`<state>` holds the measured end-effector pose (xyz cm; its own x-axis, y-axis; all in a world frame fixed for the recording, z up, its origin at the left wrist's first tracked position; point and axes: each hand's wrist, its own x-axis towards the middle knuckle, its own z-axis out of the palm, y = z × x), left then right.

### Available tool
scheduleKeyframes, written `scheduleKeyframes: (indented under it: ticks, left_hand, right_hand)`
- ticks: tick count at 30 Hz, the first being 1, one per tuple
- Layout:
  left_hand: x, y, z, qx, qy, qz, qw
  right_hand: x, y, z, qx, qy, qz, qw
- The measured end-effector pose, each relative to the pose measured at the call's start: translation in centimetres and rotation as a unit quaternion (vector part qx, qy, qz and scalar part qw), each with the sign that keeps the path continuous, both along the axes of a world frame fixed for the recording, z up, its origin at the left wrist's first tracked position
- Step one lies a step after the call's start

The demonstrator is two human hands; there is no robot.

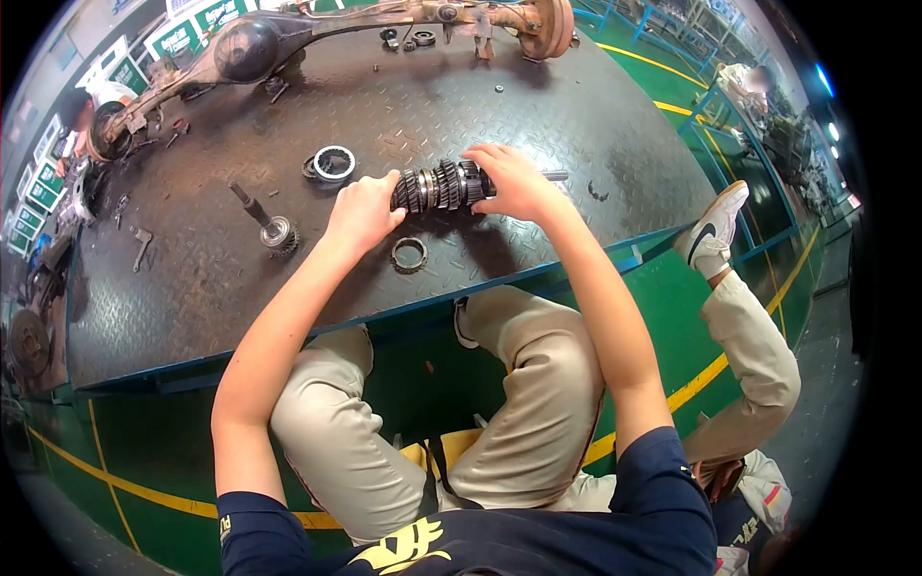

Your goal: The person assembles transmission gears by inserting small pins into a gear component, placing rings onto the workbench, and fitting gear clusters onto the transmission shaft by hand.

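Note:
A gear shaft (pixel 446 185) with several dark toothed gears lies sideways just over the metal tabletop, between my hands. My left hand (pixel 365 213) is closed round its left end. Fingers of my right hand (pixel 507 182) curve over the gears at the other end, and the thin bare shaft end sticks out beyond that hand. Close to my left hand lies a toothed ring (pixel 409 254). Behind it sits a pale-rimmed ring (pixel 334 164) resting against a darker one. Further left, an input shaft with a gear (pixel 278 233) stands upright, slightly tilted.
A rusty axle housing (pixel 252 50) with a brake drum spans the table's far edge. Small gears (pixel 423 38), a nut (pixel 499 89), a dark curved piece (pixel 597 192) and a tool (pixel 141 246) lie about. A seated person's leg (pixel 749 336) is at the right.

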<state>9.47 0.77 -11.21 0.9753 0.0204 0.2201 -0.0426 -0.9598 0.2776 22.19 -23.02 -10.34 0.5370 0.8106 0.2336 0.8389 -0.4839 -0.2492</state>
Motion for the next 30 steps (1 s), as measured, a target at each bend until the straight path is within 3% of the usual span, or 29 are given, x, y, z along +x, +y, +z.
scheduleKeyframes:
  ticks: [5,10,30]
  left_hand:
    - [0.0,-0.1,0.1,0.004,0.004,0.002,1.000]
    - [0.0,-0.1,-0.1,0.008,-0.005,0.000,1.000]
    - [-0.1,-0.1,0.1,0.031,-0.008,-0.001,0.999]
  right_hand:
    - [-0.3,0.7,0.8,-0.031,0.032,-0.003,0.999]
    - [0.2,0.8,-0.5,-0.016,-0.024,0.007,1.000]
    - [1.6,-0.4,-0.7,0.010,-0.022,0.016,1.000]
